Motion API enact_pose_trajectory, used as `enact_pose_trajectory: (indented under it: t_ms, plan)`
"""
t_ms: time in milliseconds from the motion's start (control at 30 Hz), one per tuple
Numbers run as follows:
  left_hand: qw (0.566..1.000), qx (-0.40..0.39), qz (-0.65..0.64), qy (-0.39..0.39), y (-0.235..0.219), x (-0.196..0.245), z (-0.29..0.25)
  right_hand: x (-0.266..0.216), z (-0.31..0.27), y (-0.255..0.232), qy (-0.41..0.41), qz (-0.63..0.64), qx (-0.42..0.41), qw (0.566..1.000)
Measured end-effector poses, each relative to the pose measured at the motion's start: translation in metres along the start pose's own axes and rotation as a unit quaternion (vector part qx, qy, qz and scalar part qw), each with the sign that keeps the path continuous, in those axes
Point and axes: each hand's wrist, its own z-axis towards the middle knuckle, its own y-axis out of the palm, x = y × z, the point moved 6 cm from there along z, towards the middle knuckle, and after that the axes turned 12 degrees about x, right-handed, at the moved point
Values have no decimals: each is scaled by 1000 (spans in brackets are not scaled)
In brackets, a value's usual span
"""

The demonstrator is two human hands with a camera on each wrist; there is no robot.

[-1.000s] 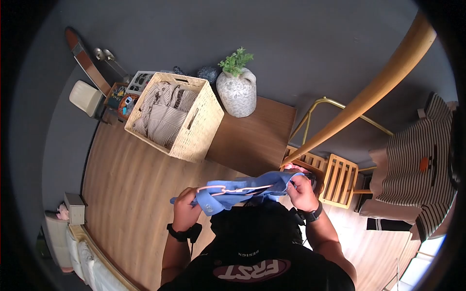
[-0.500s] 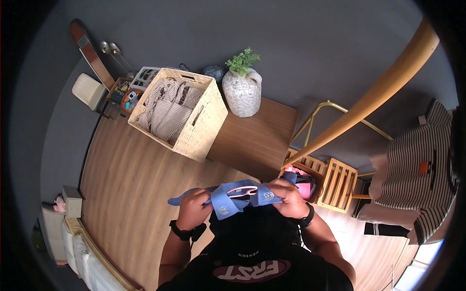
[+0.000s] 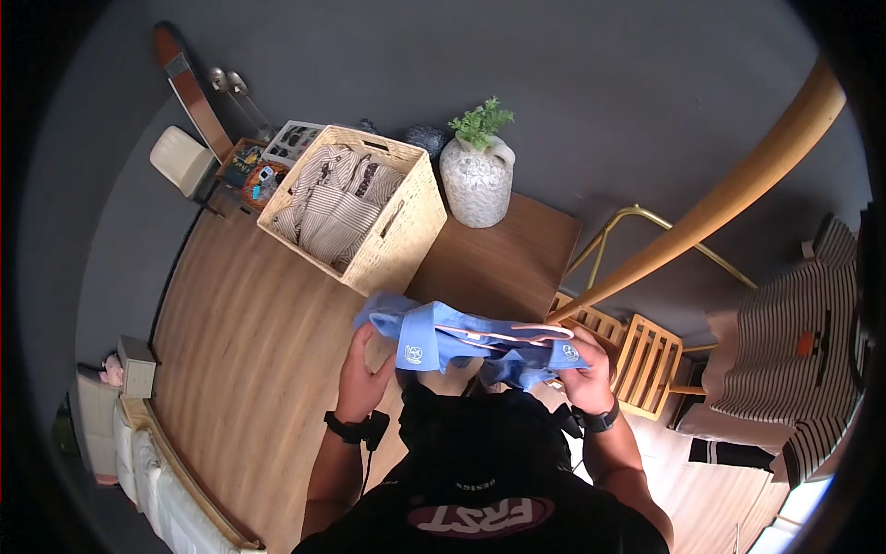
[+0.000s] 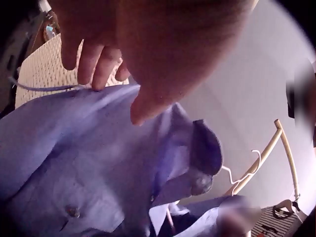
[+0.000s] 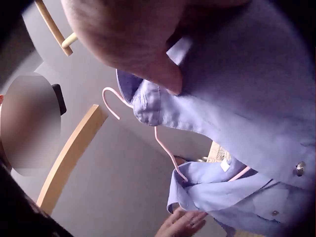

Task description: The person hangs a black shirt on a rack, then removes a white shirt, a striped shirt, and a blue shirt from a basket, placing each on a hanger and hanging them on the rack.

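Note:
A blue button-up shirt [image 3: 420,334] with white emblems on its collar tips hangs before the person's chest. Inside the collar sits a pink wire hanger [image 5: 111,94], its hook sticking out past the neck opening. The right hand [image 3: 587,371] pinches the shirt by the collar, thumb lying on the cloth in the right wrist view. At the other shoulder is the left hand [image 3: 362,377], thumb spread from its fingers. In the left wrist view its loosely extended fingers [image 4: 100,69] rest along the shirt's top edge.
A wicker basket [image 3: 417,231] of striped clothes stands on a brown cabinet [image 3: 517,254], beside a vase [image 3: 477,185] with greenery. A curved wooden pole [image 3: 720,194] crosses the right side. Beyond hang striped garments [image 3: 784,323]; a slatted wooden stool [image 3: 648,365] stands below.
The hands have moved apart from near the collar, stretching the shirt wider. The left hand has loosened its hold, its thumb now away from its fingers. The hanger's hook has swung right.

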Motion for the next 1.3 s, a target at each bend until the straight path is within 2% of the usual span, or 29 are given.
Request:
enact_pose_trajectory:
  t_ms: [67, 167, 200, 333, 433, 467, 533, 633, 767, 800, 867, 967, 1033, 1167, 1300]
  plan:
    - [1000, -9, -17, -7, 3, -5, -1, -4, 0, 2, -42, 20, 8, 999]
    - [998, 59, -7, -23, -2, -2, 4, -3, -2, 3, -93, 17, 1, 996]
    - [995, 91, -18, -22, -3, 1, 6, -4, -4, 3, -82, 32, -2, 996]
    - [1000, 18, -1, -1, 1, -15, 11, 0, -7, 3, -37, 63, -4, 997]
    - [998, 34, 0, 46, -4, -15, 13, 16, -12, -4, -13, 49, 7, 999]
    - [999, 39, -32, 18, -7, -18, 13, 18, -11, -8, -18, 29, 17, 999]
    - [994, 47, -95, -38, -16, -17, 11, 19, -12, -11, 28, 69, 9, 997]
    - [983, 99, -148, 34, -36, 5, 17, 16, -3, -5, 80, 114, -12, 990]
    - [978, 176, -106, 44, -51, 15, 25, 11, -3, 16, -35, 52, -192, 979]
    - [987, 151, -59, 2, -50, 12, 30, 3, -3, 20, -55, 60, -194, 978]
    - [995, 94, -3, 33, -48, 41, 41, 13, -7, 23, 21, 104, -171, 980]
    - [992, 36, 29, 117, -44, 62, 42, 5, 1, 24, -16, 102, -128, 986]
    - [981, -8, 36, 188, -41, 77, 35, 9, -3, 23, 17, 132, -104, 986]
    - [962, -91, 105, 235, -28, 97, 20, 10, -4, 19, 9, 114, -92, 989]
    - [959, -115, 96, 240, -14, 93, 14, 8, -2, 17, 2, 83, -76, 994]
